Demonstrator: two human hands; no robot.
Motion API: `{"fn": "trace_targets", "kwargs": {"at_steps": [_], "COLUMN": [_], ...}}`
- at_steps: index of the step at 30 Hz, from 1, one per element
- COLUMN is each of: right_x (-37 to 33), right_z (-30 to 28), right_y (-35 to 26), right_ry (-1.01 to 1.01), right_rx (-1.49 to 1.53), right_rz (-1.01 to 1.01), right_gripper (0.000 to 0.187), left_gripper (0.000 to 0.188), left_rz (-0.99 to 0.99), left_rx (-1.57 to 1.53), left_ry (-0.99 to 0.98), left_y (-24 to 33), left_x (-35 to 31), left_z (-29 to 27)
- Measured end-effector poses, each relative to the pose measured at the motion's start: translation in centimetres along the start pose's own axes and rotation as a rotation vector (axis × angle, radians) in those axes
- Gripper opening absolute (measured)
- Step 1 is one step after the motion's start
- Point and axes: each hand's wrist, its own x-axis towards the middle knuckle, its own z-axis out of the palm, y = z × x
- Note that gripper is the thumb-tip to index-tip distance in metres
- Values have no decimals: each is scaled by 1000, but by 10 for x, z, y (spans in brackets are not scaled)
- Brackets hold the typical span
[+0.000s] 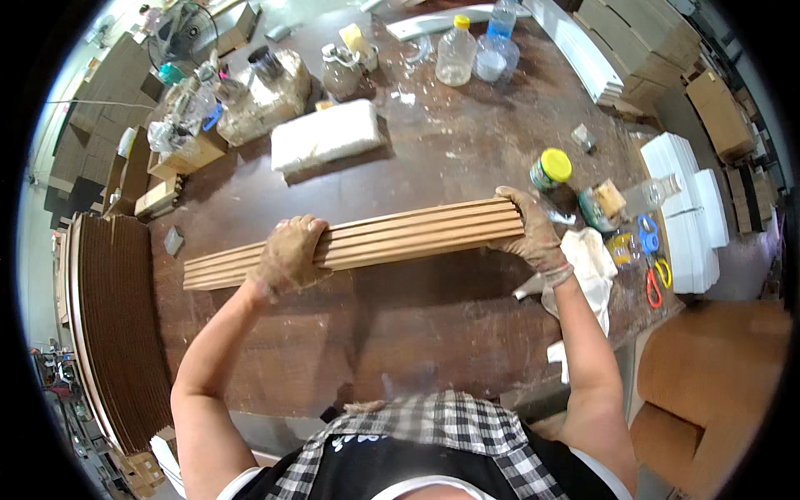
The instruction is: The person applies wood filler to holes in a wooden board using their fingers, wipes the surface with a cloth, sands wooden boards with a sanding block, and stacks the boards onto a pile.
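Observation:
A bundle of long, light-brown wooden strips (pixel 417 235) lies crosswise in front of me, several stacked side by side with dark gaps between them. My left hand (pixel 289 256), in a stained thin glove, grips the bundle left of its middle, fingers over the top edge. At the right end, my gloved right hand (pixel 529 237) wraps round the strips, with its palm against their ends. The bundle appears raised a little over the brown tabletop (pixel 400 333), where a dark shadow falls below it. A white cloth (pixel 590 267) lies beside my right wrist.
Behind the strips sits a white wrapped block (pixel 325 136). A yellow-lidded jar (pixel 551 169), blue-handled scissors (pixel 648 233) and red-and-yellow-handled scissors (pixel 658 279) are at the right. Plastic bottles (pixel 456 54) stand at the back. Stacked brown panels (pixel 117 325) border the left edge.

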Motion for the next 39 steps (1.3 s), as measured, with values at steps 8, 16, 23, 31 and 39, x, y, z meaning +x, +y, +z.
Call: {"fn": "trace_targets", "kwargs": {"at_steps": [8,16,23,31,39], "right_x": [-152,-210,-212,-214,-233], "right_z": [33,30,31,20,27], "right_y": [-8,2,4,6,12], "right_ry": [56,-61,-6,-129,-70], "right_rx": [-448,-596,-576,-502,-550], "right_rz": [-217,-241,-351,-340,-279], "right_gripper": [86,99,99,109,102], "left_gripper": [87,82,78,102,114], "left_rz": [30,2,-15,-216,2], "left_rx": [119,139,-20,-154,-37], "left_ry": [260,414,333,9,-42], "left_y": [67,106,116,91,82], "left_x": [-146,-199,-205,-161,-156], "left_z": [88,121,104,74,85]}}
